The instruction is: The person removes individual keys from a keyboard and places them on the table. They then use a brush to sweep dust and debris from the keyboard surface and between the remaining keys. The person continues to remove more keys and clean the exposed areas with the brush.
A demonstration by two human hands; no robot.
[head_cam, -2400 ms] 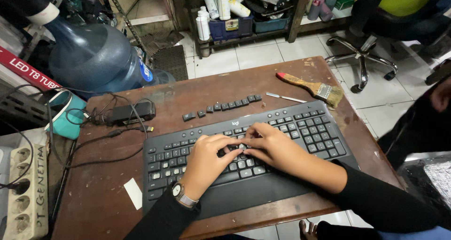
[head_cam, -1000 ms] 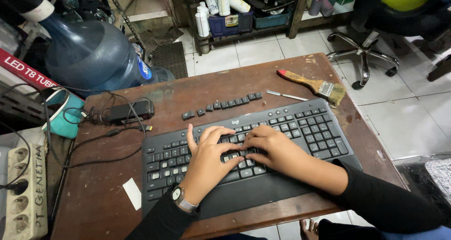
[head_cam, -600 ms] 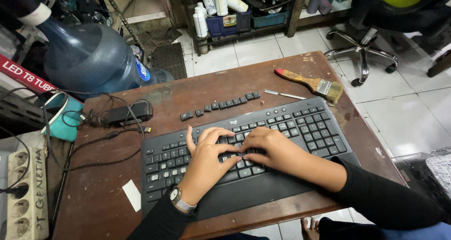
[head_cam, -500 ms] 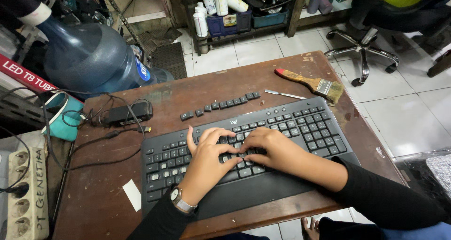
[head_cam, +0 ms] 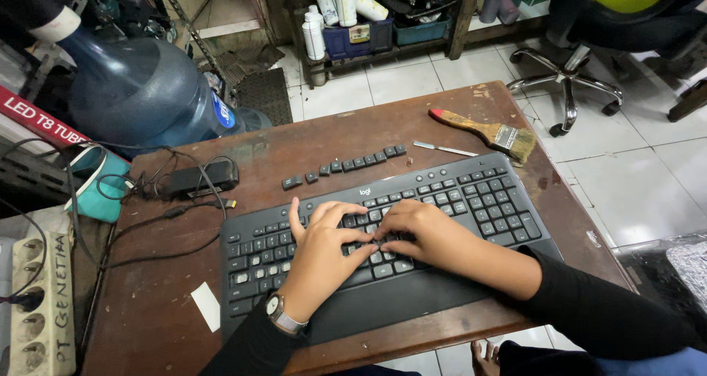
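Both hands, left (head_cam: 320, 254) and right (head_cam: 423, 232), rest fingertips together on the black keyboard (head_cam: 383, 243), apparently pinching one key. A row of loose keycaps (head_cam: 344, 165) lies on the tabletop (head_cam: 155, 302) behind.

keyboard (head_cam: 471, 199): 1 | loose keycaps (head_cam: 344, 166): 11 | paintbrush (head_cam: 486, 131): 1 | hands: 2

We see a long red box (head_cam: 37, 118) with white lettering at far left, a blue-and-white label (head_cam: 219, 110) on the big water jug (head_cam: 140, 89), and white bottles (head_cam: 331, 11) beside a blue bin's small label (head_cam: 360, 31) on the shelf.
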